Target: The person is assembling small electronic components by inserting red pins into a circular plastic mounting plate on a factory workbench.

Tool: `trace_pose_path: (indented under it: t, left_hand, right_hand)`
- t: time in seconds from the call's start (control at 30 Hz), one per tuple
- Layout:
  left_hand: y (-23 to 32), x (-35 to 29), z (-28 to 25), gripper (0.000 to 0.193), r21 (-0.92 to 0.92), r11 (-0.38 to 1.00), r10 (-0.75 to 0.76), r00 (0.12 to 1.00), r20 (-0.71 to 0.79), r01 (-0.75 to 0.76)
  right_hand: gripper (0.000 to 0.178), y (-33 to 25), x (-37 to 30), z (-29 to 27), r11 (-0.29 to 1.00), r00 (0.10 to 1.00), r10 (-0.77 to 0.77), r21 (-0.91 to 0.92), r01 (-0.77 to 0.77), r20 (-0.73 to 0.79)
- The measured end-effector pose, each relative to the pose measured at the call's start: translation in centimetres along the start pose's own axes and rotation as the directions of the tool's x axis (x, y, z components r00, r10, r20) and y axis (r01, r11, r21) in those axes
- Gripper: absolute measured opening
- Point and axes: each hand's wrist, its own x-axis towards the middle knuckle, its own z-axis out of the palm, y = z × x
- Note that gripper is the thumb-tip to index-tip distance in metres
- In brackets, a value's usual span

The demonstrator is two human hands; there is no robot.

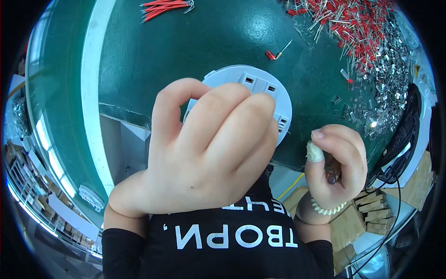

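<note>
My left hand is raised close to the camera, its back toward me and its fingers bent down. The fingertips are hidden, so whatever they hold cannot be made out. Behind it, on the green table, is a round white plastic part with small rectangular slots, partly covered by the hand. To the right, at the table's near edge, my right hand is curled, with a white wrapping on the thumb. Inside its palm shows the rounded end of a brown handle-like thing; the remainder is hidden by the fingers.
A lone red component with bent leads lies beyond the white part. Many red components and small clear pieces are heaped at the far right. A red wire bundle lies at the far left. A black bag sits right.
</note>
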Motion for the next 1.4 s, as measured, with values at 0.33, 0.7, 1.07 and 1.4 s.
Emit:
trace_pose_path:
  t: [0.33, 0.7, 1.07, 1.4]
  left_hand:
    - [-0.3, 0.2, 0.3, 0.028, -0.063, 0.997, -0.043, 0.999, 0.012, 0.043]
    - [-0.6, 0.0, 1.1, 0.025, -0.100, 0.995, -0.026, 0.999, -0.037, 0.022]
    - [-1.2, 0.2, 0.9, 0.025, -0.193, 0.979, -0.060, 0.998, 0.008, 0.060]
    - [-1.6, 0.3, 1.1, 0.028, -0.349, 0.922, -0.166, 0.986, 0.032, 0.167]
  right_hand:
    - [0.041, 0.8, 0.7, 0.3, 0.993, 0.993, -0.116, 0.019, 0.116, 0.001]
    - [0.041, 0.5, 0.7, 0.3, 0.989, 0.989, -0.135, -0.053, 0.138, 0.059]
    - [0.034, 0.9, 0.7, 0.4, 0.979, 0.983, -0.178, -0.093, 0.182, 0.052]
    - [0.029, 1.0, 0.7, 0.2, 0.937, 0.963, -0.264, -0.221, 0.270, 0.060]
